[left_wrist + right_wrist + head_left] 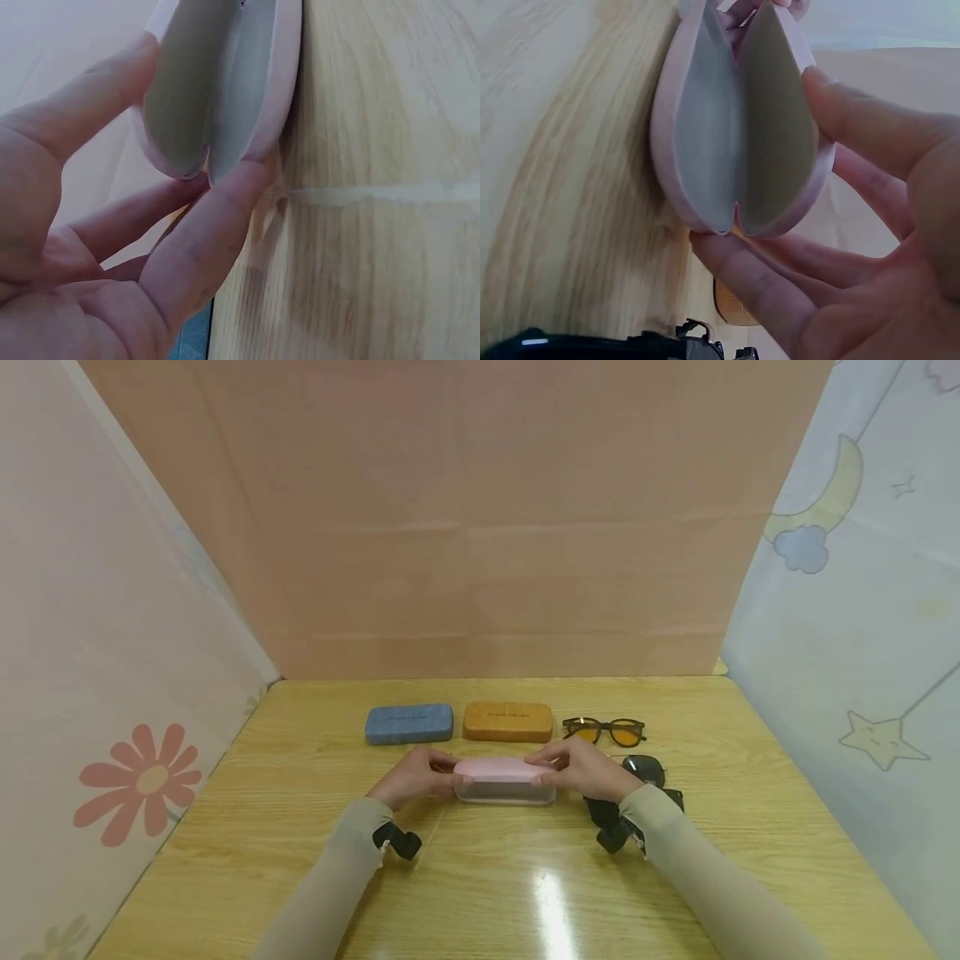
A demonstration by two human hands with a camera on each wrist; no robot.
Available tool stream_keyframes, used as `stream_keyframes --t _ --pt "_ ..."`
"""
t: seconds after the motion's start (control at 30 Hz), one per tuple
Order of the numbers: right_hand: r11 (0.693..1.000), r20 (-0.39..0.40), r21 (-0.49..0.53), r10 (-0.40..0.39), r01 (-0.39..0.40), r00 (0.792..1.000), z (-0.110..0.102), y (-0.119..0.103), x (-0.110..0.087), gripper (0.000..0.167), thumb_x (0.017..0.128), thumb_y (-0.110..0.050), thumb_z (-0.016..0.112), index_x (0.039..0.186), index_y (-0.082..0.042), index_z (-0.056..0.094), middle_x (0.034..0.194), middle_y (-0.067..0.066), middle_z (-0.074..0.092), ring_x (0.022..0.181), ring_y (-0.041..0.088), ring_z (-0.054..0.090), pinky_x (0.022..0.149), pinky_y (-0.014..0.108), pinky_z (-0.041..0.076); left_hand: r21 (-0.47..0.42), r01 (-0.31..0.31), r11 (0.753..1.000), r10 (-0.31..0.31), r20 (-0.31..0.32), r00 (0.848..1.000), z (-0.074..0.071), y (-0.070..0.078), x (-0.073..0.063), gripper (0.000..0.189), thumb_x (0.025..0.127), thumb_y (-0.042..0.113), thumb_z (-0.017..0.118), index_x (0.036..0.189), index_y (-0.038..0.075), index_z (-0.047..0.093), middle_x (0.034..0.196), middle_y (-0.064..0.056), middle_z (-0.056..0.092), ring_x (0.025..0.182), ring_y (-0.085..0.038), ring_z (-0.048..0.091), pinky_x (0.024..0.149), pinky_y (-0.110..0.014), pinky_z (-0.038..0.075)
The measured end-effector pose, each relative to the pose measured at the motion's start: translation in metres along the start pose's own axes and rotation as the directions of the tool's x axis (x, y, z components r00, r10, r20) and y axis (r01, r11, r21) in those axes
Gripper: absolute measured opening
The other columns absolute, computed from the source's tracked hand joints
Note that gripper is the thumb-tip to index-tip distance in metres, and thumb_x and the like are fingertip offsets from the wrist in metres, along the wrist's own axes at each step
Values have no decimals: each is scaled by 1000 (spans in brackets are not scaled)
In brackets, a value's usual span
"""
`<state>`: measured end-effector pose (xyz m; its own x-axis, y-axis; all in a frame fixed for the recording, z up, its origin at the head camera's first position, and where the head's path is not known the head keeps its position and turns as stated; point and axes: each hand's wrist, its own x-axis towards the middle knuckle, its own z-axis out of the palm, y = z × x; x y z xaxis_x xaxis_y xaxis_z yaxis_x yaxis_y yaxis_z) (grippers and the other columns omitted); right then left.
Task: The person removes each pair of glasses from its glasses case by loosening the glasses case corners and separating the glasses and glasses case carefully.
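A pink glasses case [504, 768] stands with its lid raised at mid-table, its pale grey inside facing me. My left hand [416, 774] grips its left end; in the left wrist view the thumb [112, 90] lies on the lid's edge and fingers reach round to the hinge end. At the right end, my right hand [588, 768] holds the case likewise, with its thumb [870, 112] on the lid's rim and fingertips by the hinge in the right wrist view. The hollow of the case [712, 142] shows nothing inside.
Behind the pink case lie a blue glasses case [409, 724], an orange glasses case [507, 722] and black-framed glasses with orange lenses [605, 731]. Dark sunglasses [643, 767] sit beside my right wrist, partly hidden by it. An orange-brown backdrop [465, 568] rises at the table's far edge.
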<state>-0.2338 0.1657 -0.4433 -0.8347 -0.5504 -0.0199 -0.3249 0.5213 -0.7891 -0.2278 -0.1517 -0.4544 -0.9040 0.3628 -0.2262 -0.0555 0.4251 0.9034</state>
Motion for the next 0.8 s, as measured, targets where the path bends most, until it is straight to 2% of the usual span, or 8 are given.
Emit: stream_keyframes --t 0.17,0.3,0.47,0.57,0.67,0.8 --pt "995 -33 -97 -10 7 999 5 3 2 36 83 -28 83 117 -17 76 120 7 71 93 13 61 76 28 51 160 -20 987 37 -101 994 5 4 1 44 75 24 90 113 6 76 105 -4 71 91 -15 61 79 -30 53" --pt "990 -51 -137 -22 15 998 7 1 2 35 82 -24 84 115 -16 77 118 7 71 94 15 61 79 31 53 179 -12 984 35 -124 992 7 5 2 41 74 21 90 110 7 77 100 -2 72 89 -14 63 80 -30 53" --pt "985 -61 -168 -42 31 997 9 0 2 35 81 -22 85 114 -14 77 120 9 71 105 22 65 88 41 55 188 -25 982 47 -112 993 9 6 2 47 73 21 91 114 5 74 99 -3 71 88 -14 64 79 -32 55" --pt "980 -78 -197 -49 32 996 12 0 2 37 78 -22 87 113 -15 77 121 9 71 108 25 65 90 45 55 233 -53 971 76 -89 993 9 6 2 53 74 21 91 119 3 71 100 -3 70 88 -13 64 80 -31 55" --pt "971 -98 -236 -56 32 994 16 0 3 37 76 -21 89 111 -17 77 113 6 71 98 21 62 84 40 54 298 -100 949 121 -53 991 8 7 2 53 77 20 88 122 1 69 98 -2 69 85 -13 62 76 -30 54" --pt "962 -103 -273 -55 25 993 21 -1 3 38 76 -19 88 111 -18 74 96 -1 67 81 16 53 73 33 46 361 -152 920 168 -13 986 7 6 3 51 80 17 86 124 0 67 94 -3 68 80 -12 61 68 -28 53"
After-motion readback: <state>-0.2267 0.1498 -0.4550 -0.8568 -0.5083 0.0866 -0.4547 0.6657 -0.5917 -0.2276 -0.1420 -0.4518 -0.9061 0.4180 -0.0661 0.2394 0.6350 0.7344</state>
